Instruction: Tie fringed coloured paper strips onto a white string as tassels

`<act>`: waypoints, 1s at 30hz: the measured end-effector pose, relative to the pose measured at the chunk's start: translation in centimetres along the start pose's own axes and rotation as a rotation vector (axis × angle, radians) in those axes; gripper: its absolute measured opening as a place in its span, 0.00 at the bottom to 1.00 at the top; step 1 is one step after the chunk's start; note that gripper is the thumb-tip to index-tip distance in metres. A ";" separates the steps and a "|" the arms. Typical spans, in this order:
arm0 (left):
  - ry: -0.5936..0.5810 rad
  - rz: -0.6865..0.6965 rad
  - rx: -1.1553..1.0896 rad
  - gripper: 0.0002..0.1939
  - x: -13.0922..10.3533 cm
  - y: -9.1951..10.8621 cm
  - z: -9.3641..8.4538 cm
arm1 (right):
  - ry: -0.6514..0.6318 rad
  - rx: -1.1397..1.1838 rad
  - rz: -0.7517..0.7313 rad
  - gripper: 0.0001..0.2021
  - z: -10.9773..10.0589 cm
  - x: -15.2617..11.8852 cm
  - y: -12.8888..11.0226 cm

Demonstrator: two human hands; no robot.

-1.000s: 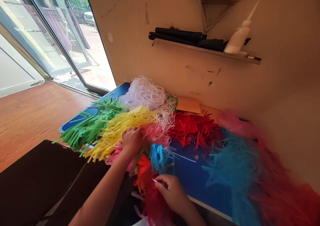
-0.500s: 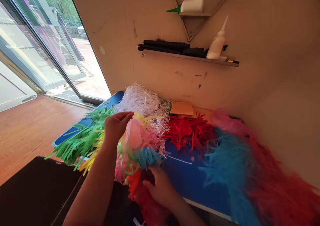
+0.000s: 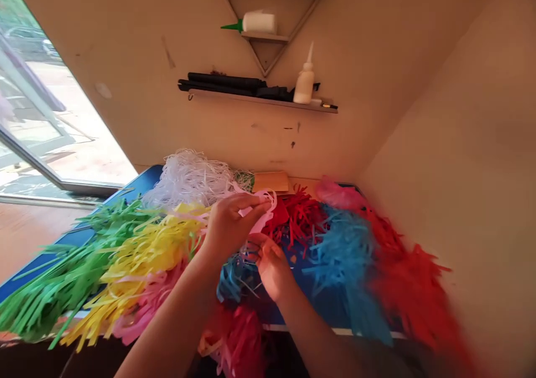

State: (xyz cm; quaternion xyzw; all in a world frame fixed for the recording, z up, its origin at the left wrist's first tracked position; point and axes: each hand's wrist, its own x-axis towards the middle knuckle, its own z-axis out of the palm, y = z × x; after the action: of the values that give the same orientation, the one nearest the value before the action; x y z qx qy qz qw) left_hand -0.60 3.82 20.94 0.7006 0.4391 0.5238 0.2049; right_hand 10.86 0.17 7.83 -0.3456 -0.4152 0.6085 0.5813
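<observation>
My left hand is in the middle of the view, its thumb and fingers pinched on light pink paper strips. The strips curl beyond the fingertips. Just below and to the right, my right hand is turned palm up, its fingers loosely bent and apart, close under the strips' lower edge. Whether those fingers touch the strips is hard to tell. Under my hands hangs a bunch of blue strips. A red and pink bunch lies lower, near the front edge.
On the blue table lie green strips, yellow strips, shredded white paper, red strips and a blue bunch. A shelf above holds a glue bottle. A glass door stands at left.
The view has swung right. My left hand has moved away from the many-coloured bunch and now pinches pink strips. My right hand has risen from the red bunch to beside the left.
</observation>
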 end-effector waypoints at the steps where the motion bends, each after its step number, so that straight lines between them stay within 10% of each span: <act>1: -0.054 0.009 0.008 0.08 -0.2 0.1 0.7 | 0.037 0.097 -0.003 0.25 -0.3 0.3 0.0; 6: -0.221 -0.005 -0.048 0.09 -1.1 -0.8 3.1 | 0.273 0.294 -0.029 0.19 -2.3 0.3 0.9; 12: -0.282 -0.035 -0.024 0.13 -1.8 -2.0 5.5 | 0.264 0.532 0.028 0.18 -3.9 -0.8 1.2; 21: -0.342 0.320 0.608 0.28 -12.2 -6.3 9.4 | 0.672 0.624 0.098 0.06 -7.3 -3.7 2.8; 30: -0.565 0.338 0.606 0.28 -12.7 -8.6 10.1 | 0.465 0.629 0.177 0.12 -10.5 -2.3 0.7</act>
State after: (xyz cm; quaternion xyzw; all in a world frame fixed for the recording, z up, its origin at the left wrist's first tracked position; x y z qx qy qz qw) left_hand 4.31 -0.40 3.75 0.9064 0.3790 0.1858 0.0137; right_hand 20.24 -1.07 2.71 -0.3136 -0.0348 0.6593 0.6825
